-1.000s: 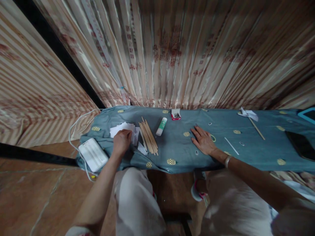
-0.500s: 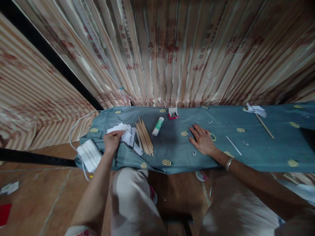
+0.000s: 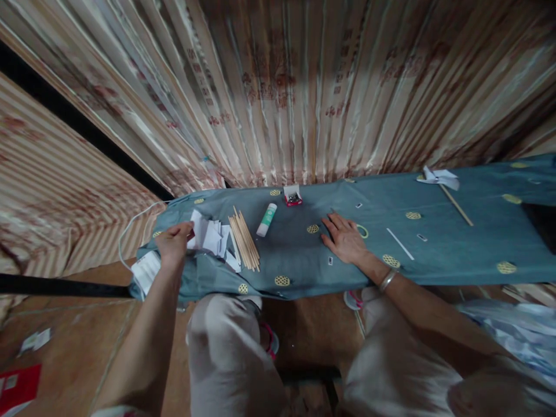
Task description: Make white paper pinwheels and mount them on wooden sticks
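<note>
My left hand point(image 3: 172, 242) is closed in a pinch at the left edge of a stack of white paper pieces point(image 3: 209, 236). A small dark reddish bit shows at its fingertips; I cannot make out what it is. Right of the paper lies a bundle of thin wooden sticks point(image 3: 244, 242), then a white and green glue stick point(image 3: 266, 220). My right hand point(image 3: 345, 238) rests flat on the cloth with its fingers spread. From beneath it shows a yellow-green ring point(image 3: 363, 231), with a thin grey tip beyond the fingers, perhaps scissors mostly covered by the hand.
A small red and white box point(image 3: 292, 197) of tiny metal pieces stands at the back. A paper pinwheel on a stick point(image 3: 454, 202) and a white strip point(image 3: 400, 243) lie to the right. A white power strip point(image 3: 146, 271) sits at the left end of the blue-grey cloth point(image 3: 299, 249).
My left hand has drawn back leftward from over the paper stack to its left edge, uncovering more sheets. My right hand stays flat on the cloth. The whole view has shifted slightly.
</note>
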Tool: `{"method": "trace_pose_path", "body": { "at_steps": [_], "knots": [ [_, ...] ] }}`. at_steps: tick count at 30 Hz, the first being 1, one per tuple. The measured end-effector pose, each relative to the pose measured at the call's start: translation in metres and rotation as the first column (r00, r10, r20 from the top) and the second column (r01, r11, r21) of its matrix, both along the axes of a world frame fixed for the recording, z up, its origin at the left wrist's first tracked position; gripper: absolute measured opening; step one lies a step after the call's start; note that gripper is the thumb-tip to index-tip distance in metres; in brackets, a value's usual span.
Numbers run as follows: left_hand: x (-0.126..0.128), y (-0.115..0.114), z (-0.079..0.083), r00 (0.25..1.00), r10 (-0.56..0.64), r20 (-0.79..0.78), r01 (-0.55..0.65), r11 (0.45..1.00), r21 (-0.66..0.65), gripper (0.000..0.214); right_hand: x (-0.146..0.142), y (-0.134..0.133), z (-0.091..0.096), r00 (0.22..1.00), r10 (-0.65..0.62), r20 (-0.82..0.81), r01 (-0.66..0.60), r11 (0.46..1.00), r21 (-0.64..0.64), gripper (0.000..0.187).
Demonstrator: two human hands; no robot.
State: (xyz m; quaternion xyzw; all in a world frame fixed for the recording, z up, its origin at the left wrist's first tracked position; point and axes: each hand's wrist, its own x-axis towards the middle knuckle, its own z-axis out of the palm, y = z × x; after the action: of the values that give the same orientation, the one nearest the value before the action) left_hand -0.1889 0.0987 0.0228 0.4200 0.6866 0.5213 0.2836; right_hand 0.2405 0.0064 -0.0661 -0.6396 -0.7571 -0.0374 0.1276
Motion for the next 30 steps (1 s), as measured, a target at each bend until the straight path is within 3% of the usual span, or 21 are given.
{"method": "trace_pose_path", "body": {
  "at_steps": [3, 4, 5, 7, 9, 11, 13, 14, 17, 22, 26, 30],
  "knots": [
    [0.019, -0.009, 0.032, 0.999, -0.029, -0.035, 0.035, 0.985, 0.167, 0.011, -0.004, -0.001, 0.004, 1.0, 0.0, 0.007, 0.0, 1.0, -0.003, 0.054],
    [0.03, -0.016, 0.04, 0.992, -0.057, -0.114, 0.085, 0.962, 0.258, 0.011, -0.005, -0.002, 0.005, 1.0, -0.006, 0.007, 0.006, 1.0, -0.001, 0.053],
    [0.045, -0.024, 0.046, 0.973, -0.089, -0.214, 0.161, 0.924, 0.347, 0.013, -0.007, -0.003, 0.006, 1.0, -0.014, 0.004, 0.014, 1.0, 0.002, 0.052],
    [0.081, -0.043, 0.045, 0.851, -0.206, -0.483, 0.413, 0.831, 0.372, 0.016, -0.007, -0.005, 0.008, 1.0, -0.022, -0.014, 0.022, 1.0, 0.008, 0.051],
    [0.121, -0.063, 0.029, 0.644, -0.369, -0.67, 0.661, 0.71, 0.244, 0.02, -0.005, -0.005, 0.008, 0.998, -0.025, -0.056, 0.026, 1.0, 0.01, 0.05],
    [0.158, -0.079, 0.0, 0.428, -0.48, -0.766, 0.84, 0.525, 0.14, 0.024, -0.001, -0.005, 0.008, 0.992, -0.034, -0.12, 0.036, 0.999, 0.013, 0.049],
    [0.185, -0.091, -0.031, 0.274, -0.511, -0.815, 0.923, 0.378, 0.073, 0.025, 0.005, -0.004, 0.009, 0.98, -0.043, -0.195, 0.048, 0.999, 0.021, 0.046],
    [0.194, -0.096, -0.044, 0.246, -0.51, -0.824, 0.936, 0.345, 0.067, 0.024, 0.007, -0.004, 0.01, 0.971, -0.046, -0.235, 0.053, 0.998, 0.024, 0.043],
    [0.205, -0.105, -0.068, 0.227, -0.555, -0.8, 0.952, 0.301, 0.062, 0.019, 0.007, -0.008, 0.016, 0.927, -0.041, -0.373, 0.042, 0.999, -0.005, 0.036],
    [0.195, -0.111, -0.073, 0.22, -0.637, -0.739, 0.962, 0.268, 0.055, 0.014, -0.009, -0.026, 0.023, 0.817, 0.024, -0.576, -0.116, 0.985, -0.124, 0.025],
    [0.188, -0.115, -0.076, 0.207, -0.659, -0.724, 0.966, 0.255, 0.044, 0.018, -0.019, -0.039, 0.02, 0.876, 0.076, -0.476, -0.148, 0.982, -0.116, 0.05],
    [0.184, -0.117, -0.081, 0.189, -0.663, -0.724, 0.973, 0.226, 0.047, 0.022, -0.023, -0.044, 0.019, 0.911, 0.057, -0.408, -0.148, 0.97, -0.194, 0.073]
  ]
}}
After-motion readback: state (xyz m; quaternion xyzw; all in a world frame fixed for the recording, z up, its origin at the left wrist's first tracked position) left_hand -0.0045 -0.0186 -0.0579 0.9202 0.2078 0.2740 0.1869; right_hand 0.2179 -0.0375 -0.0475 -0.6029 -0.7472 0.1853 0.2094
